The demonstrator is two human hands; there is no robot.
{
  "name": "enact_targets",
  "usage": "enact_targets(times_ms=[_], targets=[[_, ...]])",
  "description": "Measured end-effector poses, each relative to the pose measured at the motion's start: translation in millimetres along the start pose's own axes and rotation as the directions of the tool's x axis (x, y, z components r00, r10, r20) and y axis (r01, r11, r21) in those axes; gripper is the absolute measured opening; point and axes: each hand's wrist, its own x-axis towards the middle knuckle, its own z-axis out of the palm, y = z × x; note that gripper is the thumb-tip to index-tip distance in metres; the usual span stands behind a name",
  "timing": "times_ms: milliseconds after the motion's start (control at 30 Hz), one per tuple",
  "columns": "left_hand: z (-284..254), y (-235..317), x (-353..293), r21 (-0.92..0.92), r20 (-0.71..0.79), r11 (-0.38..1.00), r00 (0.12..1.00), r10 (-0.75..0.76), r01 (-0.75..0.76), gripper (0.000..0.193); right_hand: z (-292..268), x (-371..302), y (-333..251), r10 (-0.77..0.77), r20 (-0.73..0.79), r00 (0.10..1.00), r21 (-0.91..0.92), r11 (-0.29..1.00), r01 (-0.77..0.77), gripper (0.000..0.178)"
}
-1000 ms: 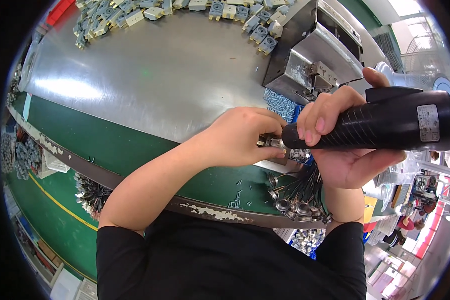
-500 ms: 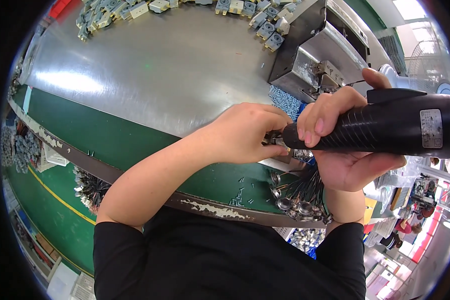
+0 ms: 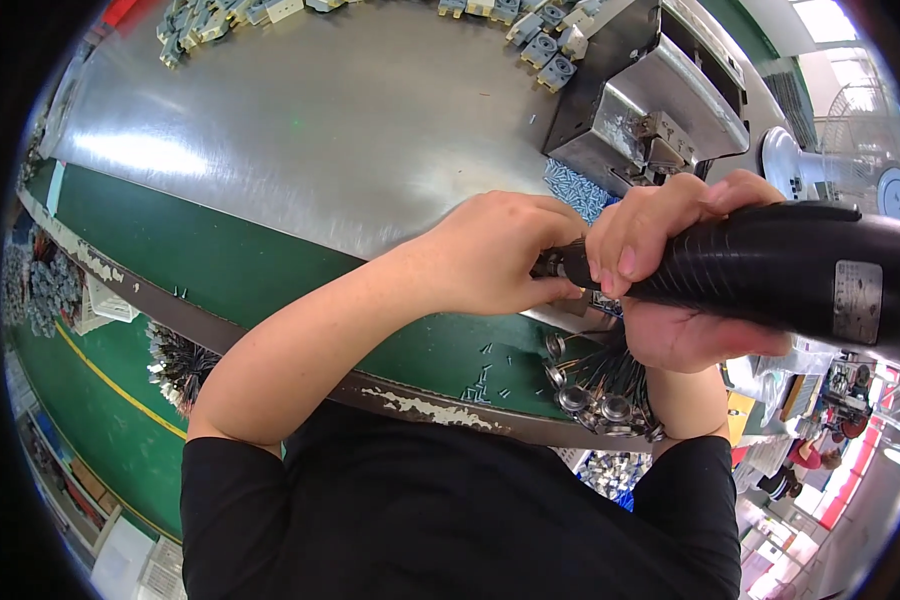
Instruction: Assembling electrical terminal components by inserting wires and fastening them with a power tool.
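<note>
Left hand (image 3: 505, 255): one, back upward, reaching in from the left. Thumb and fingers were bent into a pinch with a narrow gap, about a small dark part (image 3: 548, 265). The part sat between the fingertips at the right of the metal sheet, mostly hidden; its full shape could not be told.

Right hand (image 3: 660, 250): one, fingers curled around a black power driver (image 3: 760, 270), closed as far as the thick body allowed. The tool lay nearly level, nose to the left, at the left fingertips; whether its bit touched the part could not be told.

Bench: metal sheet (image 3: 270, 130), shiny, along the far side; green strip (image 3: 220, 220), nearer, with scattered screws (image 3: 482, 388).

Screw heap (image 3: 575, 190): silver, just beyond the hands, near the foot of a steel fixture (image 3: 660, 110) at the far right.

Blocks (image 3: 550, 62): grey and cream, many, along the far edge.

Round metal pieces (image 3: 595, 400): several, with dark wires, near side, right.

Metal parts (image 3: 615, 472): a pile, below the bench's near edge, right.
</note>
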Motion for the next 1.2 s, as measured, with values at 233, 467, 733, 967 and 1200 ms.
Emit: enact_targets(times_ms=[233, 467, 733, 967, 1200], targets=[[1, 0, 0, -0.014, -0.016, 1.0, 1.0, -0.003, 0.003, 0.03, -1, -1, 5, -0.034, 0.03, 0.999, -0.011, 0.999, 0.035, 0.09], [-6, 3, -1, 0.014, 0.032, 1.0, 0.999, -0.01, 0.01, 0.032, -1, 10, -16, 0.038, 0.003, 0.999, -0.009, 0.999, -0.038, 0.108], [-6, 9, 2, -0.05, -0.007, 0.996, 0.997, 0.076, -0.077, 0.036, -37, 20, -33, 0.19, -0.181, 0.965, -0.246, 0.941, -0.231, 0.098], [5, 12, 0, 0.143, -0.081, 0.945, 0.948, 0.308, -0.294, 0.037, -49, 12, -57, 0.265, -0.141, 0.954, -0.419, 0.857, -0.3, 0.079], [13, 17, -6, 0.163, -0.116, 0.957, 0.959, 0.258, -0.238, 0.03, -46, 5, -84, 0.292, 0.076, 0.954, -0.872, 0.483, -0.079, 0.036]])
